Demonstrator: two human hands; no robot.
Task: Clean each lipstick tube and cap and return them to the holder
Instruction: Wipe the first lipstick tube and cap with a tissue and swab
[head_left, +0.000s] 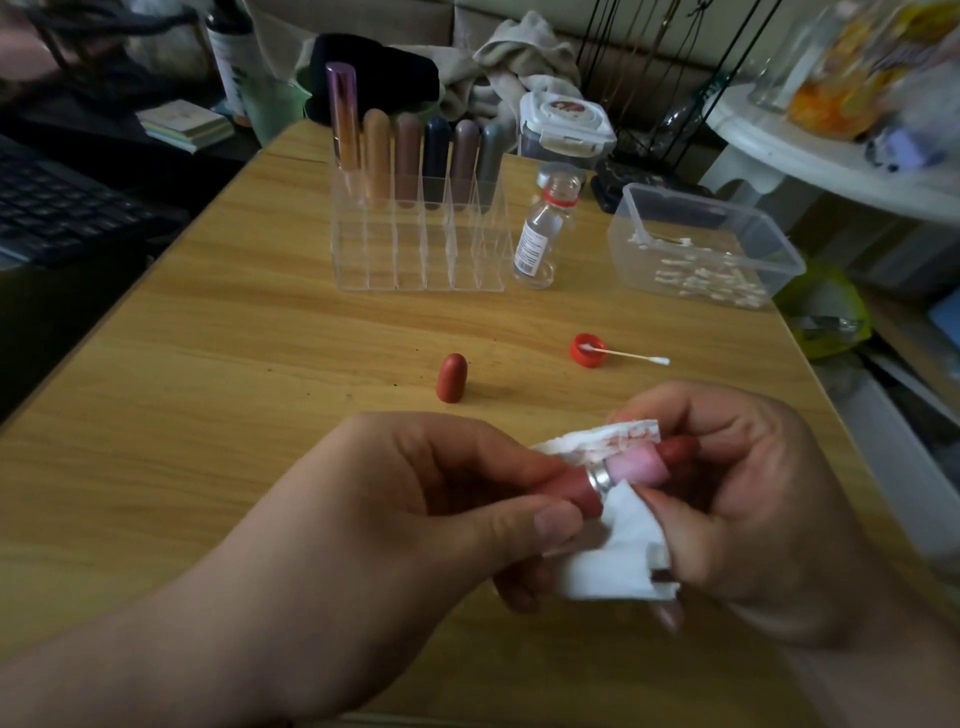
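Red-brown lipstick tube (597, 480), silver-ringed with a pink inner sleeve, lies level between both grips above the near part of the pale wooden worktop (260, 338). The left hand (441, 499) pinches its base. The right hand (737, 499) presses a stained white tissue (618, 551) round its upper end. Beyond the grips its rounded red-brown cap (451, 378) stands upright; farther off stands the clear acrylic holder (421, 249), six tubes in its back row. A black keyboard (57, 208) sits far left.

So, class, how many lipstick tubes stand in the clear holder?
6, in the back row of the clear acrylic holder: purple-gold, tan, mauve, navy, taupe, grey.
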